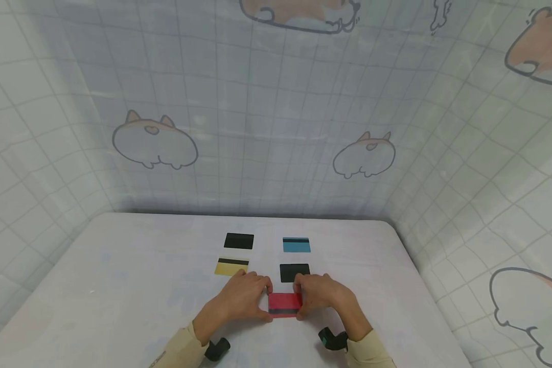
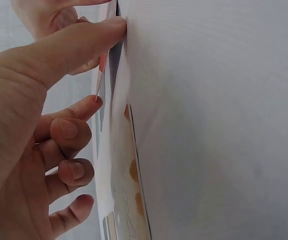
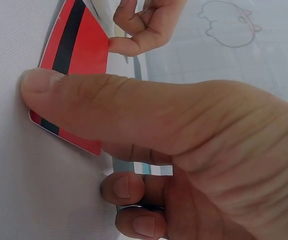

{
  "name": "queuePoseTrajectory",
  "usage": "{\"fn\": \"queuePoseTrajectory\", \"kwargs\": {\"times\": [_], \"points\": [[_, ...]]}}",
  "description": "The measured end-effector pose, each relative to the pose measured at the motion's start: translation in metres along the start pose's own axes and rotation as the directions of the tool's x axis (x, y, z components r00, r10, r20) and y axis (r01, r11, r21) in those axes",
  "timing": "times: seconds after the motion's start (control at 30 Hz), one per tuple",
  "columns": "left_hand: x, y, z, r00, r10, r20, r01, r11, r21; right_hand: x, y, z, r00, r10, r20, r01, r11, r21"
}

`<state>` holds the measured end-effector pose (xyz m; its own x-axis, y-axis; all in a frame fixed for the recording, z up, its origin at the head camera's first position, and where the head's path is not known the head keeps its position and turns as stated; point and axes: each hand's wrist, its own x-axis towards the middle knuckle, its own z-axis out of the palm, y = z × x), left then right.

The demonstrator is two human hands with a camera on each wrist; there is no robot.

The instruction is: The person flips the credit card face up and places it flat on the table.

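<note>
A red card with a dark stripe [image 1: 284, 300] lies near the front of the table, between both hands. My left hand [image 1: 245, 296] pinches its left side, the thumb at the near corner and the index finger at the far one. On the opposite side my right hand [image 1: 322, 293] grips it the same way. The right wrist view shows the red face [image 3: 88, 47] tilted, with the right thumb [image 3: 44, 87] across the stripe. From the left wrist the card [image 2: 103, 61] appears nearly edge-on, partly hidden behind the left thumb [image 2: 84, 42].
Beyond the hands lie a black card [image 1: 295, 272], a yellow card with a dark stripe [image 1: 231, 267], another black card [image 1: 238, 240] and a blue striped card [image 1: 296, 246]. Dark wrist devices [image 1: 333, 339] sit by both sleeves. Gridded curtains [image 1: 267, 153] surround the white table [image 1: 133, 276].
</note>
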<state>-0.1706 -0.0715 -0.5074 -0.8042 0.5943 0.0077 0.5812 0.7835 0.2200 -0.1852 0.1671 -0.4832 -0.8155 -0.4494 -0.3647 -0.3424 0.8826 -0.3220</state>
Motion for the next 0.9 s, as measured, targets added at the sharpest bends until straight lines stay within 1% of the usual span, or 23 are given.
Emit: {"fn": "queuePoseTrajectory", "kwargs": {"times": [0.2,0.4,0.5,0.7,0.83,0.9], "points": [[0.001,-0.001,-0.001,1.000,-0.012,-0.004,0.012,1.000,0.010,0.003,0.000,0.001,1.000,0.011,-0.001,-0.011,1.000,-0.001],[0.003,-0.003,-0.004,0.999,-0.033,-0.010,0.033,0.999,0.000,0.003,-0.001,0.000,1.000,0.020,-0.001,-0.020,1.000,0.003],[0.003,-0.005,-0.005,0.999,-0.038,-0.016,0.038,0.999,-0.011,0.004,0.000,-0.001,1.000,0.012,-0.016,-0.012,1.000,0.002],[0.001,-0.015,-0.007,0.998,-0.043,-0.052,0.041,0.998,-0.038,0.006,0.003,-0.002,0.994,-0.056,-0.097,0.055,0.998,-0.021],[-0.001,-0.024,-0.010,0.998,-0.058,-0.034,0.055,0.994,-0.092,0.006,0.002,-0.006,0.982,-0.111,-0.153,0.111,0.994,-0.009],[-0.003,-0.027,-0.011,0.997,-0.066,-0.028,0.062,0.993,-0.105,0.006,0.000,-0.009,0.974,-0.135,-0.179,0.137,0.991,-0.002]]}}
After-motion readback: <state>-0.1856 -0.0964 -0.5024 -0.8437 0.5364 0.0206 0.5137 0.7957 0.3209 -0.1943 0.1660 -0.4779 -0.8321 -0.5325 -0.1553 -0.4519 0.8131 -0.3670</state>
